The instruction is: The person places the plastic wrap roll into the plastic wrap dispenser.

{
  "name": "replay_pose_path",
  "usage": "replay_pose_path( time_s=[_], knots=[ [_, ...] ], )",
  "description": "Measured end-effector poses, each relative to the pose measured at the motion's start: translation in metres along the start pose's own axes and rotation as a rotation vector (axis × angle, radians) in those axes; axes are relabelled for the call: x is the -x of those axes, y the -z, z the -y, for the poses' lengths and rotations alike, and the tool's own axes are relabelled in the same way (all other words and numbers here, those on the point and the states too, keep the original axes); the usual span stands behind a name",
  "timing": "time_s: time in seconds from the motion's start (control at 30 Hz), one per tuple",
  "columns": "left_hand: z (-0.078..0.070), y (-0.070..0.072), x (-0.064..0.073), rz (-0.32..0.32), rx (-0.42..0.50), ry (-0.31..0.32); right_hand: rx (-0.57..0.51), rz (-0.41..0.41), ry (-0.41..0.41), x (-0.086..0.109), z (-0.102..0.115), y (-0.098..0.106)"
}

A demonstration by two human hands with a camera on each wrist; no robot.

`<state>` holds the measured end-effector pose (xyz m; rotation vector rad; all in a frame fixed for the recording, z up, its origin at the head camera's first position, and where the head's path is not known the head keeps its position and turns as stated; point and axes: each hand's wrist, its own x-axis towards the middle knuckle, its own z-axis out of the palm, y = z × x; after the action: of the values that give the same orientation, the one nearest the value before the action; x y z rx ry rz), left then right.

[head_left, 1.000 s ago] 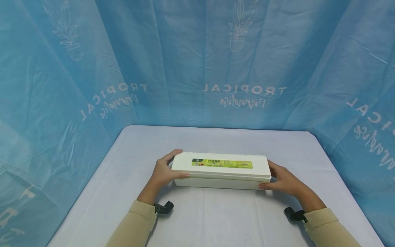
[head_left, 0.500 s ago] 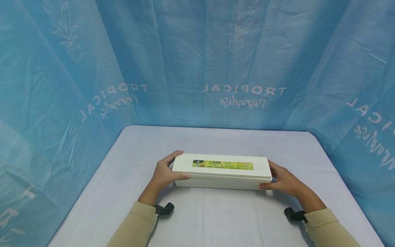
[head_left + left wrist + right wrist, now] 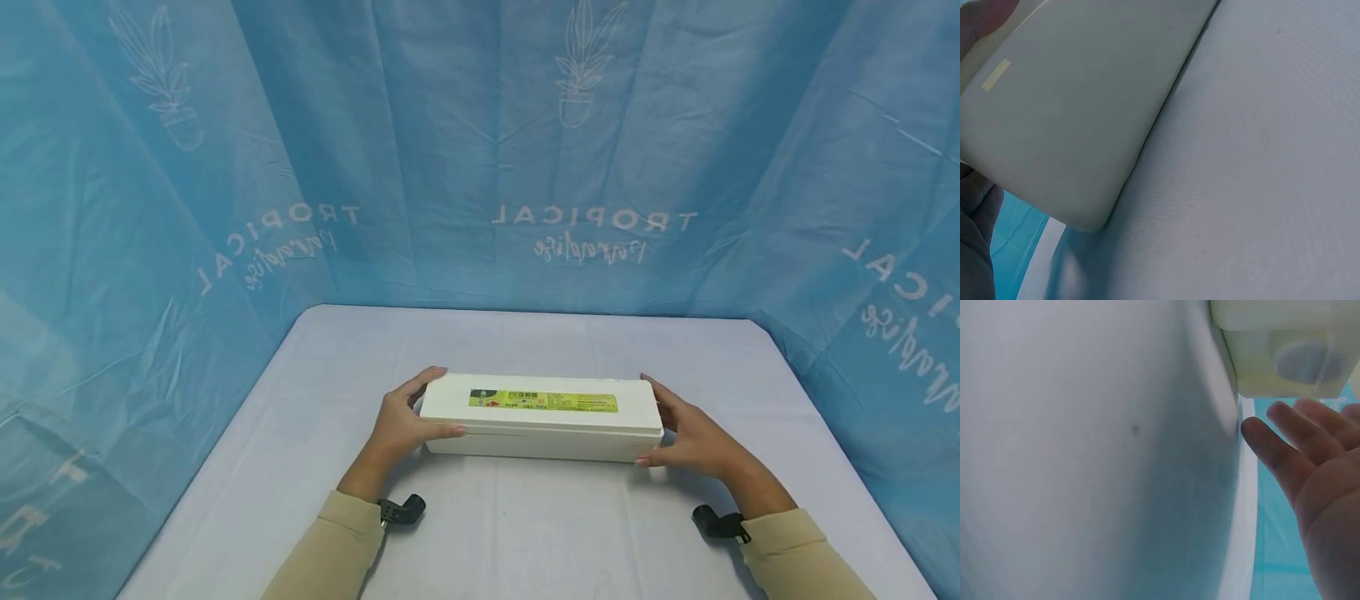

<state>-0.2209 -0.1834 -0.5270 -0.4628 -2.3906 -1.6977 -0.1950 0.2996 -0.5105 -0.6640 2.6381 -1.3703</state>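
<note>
A long white cling film box (image 3: 540, 435), its lid down, lies across the middle of the table. A yellow-green label (image 3: 543, 400) is stuck along its top. My left hand (image 3: 397, 425) grips the left end, thumb along the front and fingers behind. In the left wrist view the thumb (image 3: 986, 15) lies at the lid's front. My right hand (image 3: 696, 437) is spread beside the right end. In the right wrist view its fingers (image 3: 1291, 428) are extended just off the box end, where a round shape shows through the wall.
A white cloth (image 3: 555, 525) covers the table under the box. Blue printed curtains (image 3: 450, 167) stand around the back and both sides, close to the table's edges. Black wrist cameras (image 3: 405, 510) are strapped at both sleeve cuffs.
My right hand has loosened from the box's right end; its thumb has slid right, off the front face. The box has shifted very slightly right and nearer. My left hand keeps its grip.
</note>
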Motion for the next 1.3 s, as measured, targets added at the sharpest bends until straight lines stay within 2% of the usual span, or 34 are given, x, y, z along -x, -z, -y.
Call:
replay_pose_path(
  time_s=[0.2,0.33,0.53,0.93,1.3],
  knots=[
    [0.001,-0.001,-0.001,-0.009,-0.017,-0.005,-0.007,-0.049,0.050,0.001,0.001,0.004],
    [0.001,-0.001,-0.001,-0.011,-0.021,-0.011,0.033,-0.085,0.080,0.000,0.002,0.006],
    [-0.001,-0.001,-0.001,-0.011,-0.018,-0.003,0.090,-0.140,0.083,0.000,0.012,0.003],
    [-0.003,0.000,0.000,-0.007,0.000,-0.005,0.096,-0.156,0.117,0.000,0.026,0.000],
    [-0.003,-0.001,0.002,-0.024,-0.024,0.004,0.137,-0.199,0.159,-0.003,0.019,-0.005]
  ],
)
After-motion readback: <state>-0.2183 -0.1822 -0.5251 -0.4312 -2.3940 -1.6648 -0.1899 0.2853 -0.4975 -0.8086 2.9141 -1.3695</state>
